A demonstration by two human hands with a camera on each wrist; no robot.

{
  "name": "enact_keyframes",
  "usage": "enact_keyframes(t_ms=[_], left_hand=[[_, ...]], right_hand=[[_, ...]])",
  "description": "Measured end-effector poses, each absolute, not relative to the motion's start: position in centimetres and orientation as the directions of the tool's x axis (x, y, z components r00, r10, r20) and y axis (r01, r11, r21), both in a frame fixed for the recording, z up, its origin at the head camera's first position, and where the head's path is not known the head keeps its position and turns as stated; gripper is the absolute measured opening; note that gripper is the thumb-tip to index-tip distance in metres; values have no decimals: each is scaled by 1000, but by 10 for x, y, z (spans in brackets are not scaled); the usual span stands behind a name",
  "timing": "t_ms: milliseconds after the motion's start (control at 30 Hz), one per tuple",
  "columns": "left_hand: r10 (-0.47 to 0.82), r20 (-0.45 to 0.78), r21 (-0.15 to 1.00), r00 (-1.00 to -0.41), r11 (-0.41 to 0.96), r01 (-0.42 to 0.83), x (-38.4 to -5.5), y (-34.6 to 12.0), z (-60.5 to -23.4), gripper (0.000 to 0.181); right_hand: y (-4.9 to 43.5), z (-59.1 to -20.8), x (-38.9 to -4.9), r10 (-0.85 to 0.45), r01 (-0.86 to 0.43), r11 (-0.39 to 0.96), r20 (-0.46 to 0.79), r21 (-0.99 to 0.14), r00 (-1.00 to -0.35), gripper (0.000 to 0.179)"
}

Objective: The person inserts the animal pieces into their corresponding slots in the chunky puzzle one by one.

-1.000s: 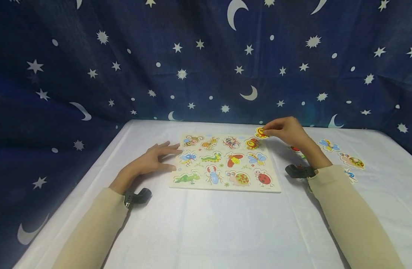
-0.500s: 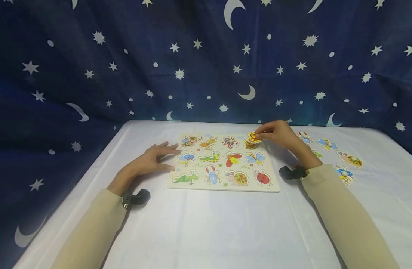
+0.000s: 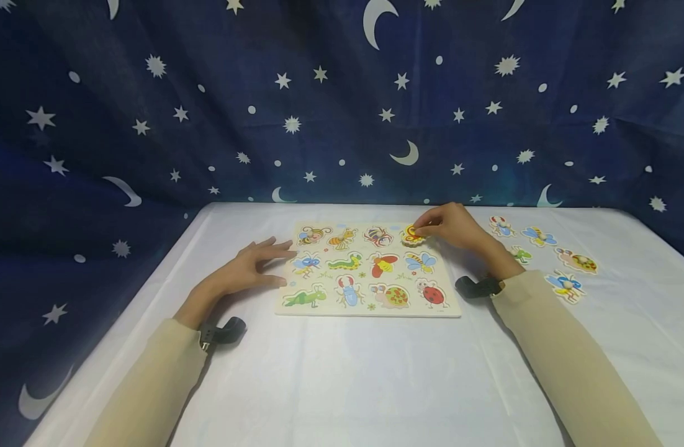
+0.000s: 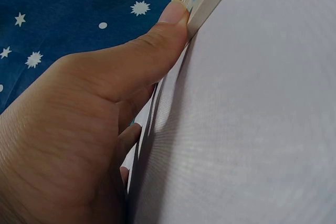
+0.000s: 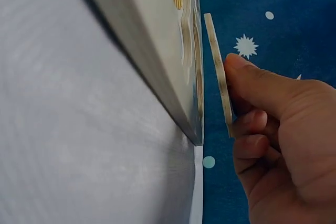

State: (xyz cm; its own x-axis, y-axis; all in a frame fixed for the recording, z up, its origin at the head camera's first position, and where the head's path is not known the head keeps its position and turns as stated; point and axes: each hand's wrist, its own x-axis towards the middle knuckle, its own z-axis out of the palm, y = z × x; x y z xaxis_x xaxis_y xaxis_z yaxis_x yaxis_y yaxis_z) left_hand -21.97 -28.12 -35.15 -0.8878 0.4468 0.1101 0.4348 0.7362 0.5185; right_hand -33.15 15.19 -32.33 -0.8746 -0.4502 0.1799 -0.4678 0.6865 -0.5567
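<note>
In the head view, a pale wooden peg puzzle board (image 3: pixel 331 312) with insect pictures lies on the table. My right hand (image 3: pixel 454 225) pinches a yellow and red butterfly puzzle piece (image 3: pixel 409 235) over the board's far right corner. The right wrist view shows that piece edge-on (image 5: pixel 218 72), held between thumb and fingers with a narrow gap to the board. At the board's left edge, my left hand (image 3: pixel 246 267) rests with its fingers spread. Its thumb (image 4: pixel 157 40) touches the board's edge in the left wrist view.
Loose pieces lie right of the board: a stag beetle (image 3: pixel 501 227), a dragonfly (image 3: pixel 539 236), a green grasshopper-like insect (image 3: pixel 521 254), a snail (image 3: pixel 576 261) and a blue insect (image 3: pixel 567 287). White cloth (image 3: pixel 364 379) covers the table. A dark starry curtain (image 3: pixel 319 149) hangs behind.
My right hand has moved left and slightly down, bringing the butterfly piece from beyond the board's far right corner to over its matching picture. The left hand keeps its place at the board.
</note>
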Motion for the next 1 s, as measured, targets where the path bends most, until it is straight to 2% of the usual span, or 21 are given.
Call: enact_keyframes(t_ms=[500, 1000], left_hand=[[444, 109, 534, -889, 729, 429, -220, -281, -352, 61], [429, 92, 522, -899, 748, 410, -219, -281, -352, 64]], right_hand=[[148, -331, -334, -422, -422, 717, 137, -555, -896, 18], [145, -336, -336, -428, -413, 687, 126, -599, -895, 16]])
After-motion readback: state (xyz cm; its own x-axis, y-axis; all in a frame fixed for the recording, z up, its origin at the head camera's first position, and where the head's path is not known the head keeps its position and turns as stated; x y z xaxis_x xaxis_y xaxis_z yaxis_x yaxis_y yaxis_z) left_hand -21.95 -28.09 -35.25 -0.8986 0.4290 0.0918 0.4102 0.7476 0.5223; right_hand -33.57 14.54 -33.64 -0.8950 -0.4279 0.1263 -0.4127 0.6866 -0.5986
